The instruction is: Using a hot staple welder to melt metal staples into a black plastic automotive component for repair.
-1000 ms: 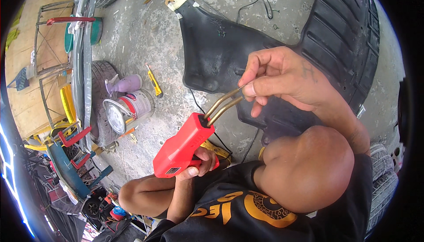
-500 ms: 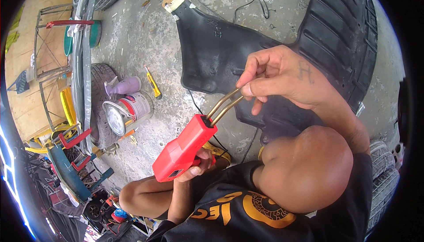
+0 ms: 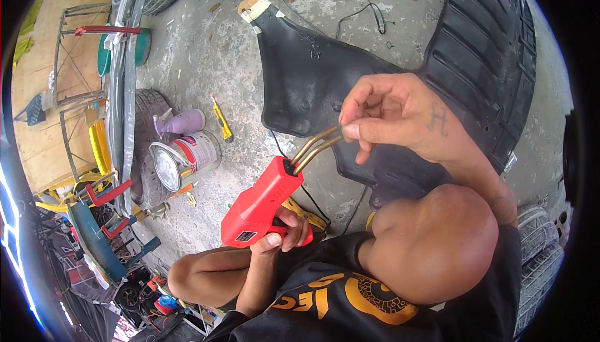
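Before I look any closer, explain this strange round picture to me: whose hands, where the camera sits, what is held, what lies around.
No machine here, just two bare human hands, seen by a wide fisheye camera worn on the head and looking down, so straight edges bend. The left hand grips a red tool with two brass-coloured prongs. The right hand pinches at their tips; anything small there is too unclear to name. On the floor lie a large black panel and a yellow utility knife.

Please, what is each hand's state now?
Left hand: closed, holding red plastic gun-shaped tool.
Right hand: pinched closed at bent brass-coloured metal prongs; contents unclear.
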A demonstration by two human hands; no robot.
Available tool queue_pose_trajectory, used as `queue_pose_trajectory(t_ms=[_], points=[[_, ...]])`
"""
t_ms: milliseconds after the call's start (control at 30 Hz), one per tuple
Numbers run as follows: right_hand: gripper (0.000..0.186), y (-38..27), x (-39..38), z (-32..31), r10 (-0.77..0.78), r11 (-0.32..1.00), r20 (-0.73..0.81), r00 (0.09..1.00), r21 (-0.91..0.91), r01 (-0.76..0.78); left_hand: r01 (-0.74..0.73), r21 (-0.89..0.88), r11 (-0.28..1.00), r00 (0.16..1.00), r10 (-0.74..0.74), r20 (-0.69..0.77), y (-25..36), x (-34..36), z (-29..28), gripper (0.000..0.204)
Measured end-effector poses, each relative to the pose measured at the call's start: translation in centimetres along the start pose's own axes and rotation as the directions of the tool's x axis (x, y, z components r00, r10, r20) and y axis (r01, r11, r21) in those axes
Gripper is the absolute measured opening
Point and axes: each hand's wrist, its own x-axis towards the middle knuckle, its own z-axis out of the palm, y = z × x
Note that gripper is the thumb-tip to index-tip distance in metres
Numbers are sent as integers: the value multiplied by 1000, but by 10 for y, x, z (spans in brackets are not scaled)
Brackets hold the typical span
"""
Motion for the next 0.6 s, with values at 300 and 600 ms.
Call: queue_pose_trajectory(t_ms=[300, 600], points=[[23, 0, 0, 0, -23, 995, 36, 999, 102, 19, -26, 5, 1000, 999, 26, 39, 1, 3, -2, 39], [17, 6, 3, -2, -251, 967, 9, 968, -32, 251, 6, -17, 1000, 999, -5, 32, 5, 1, -1, 40]])
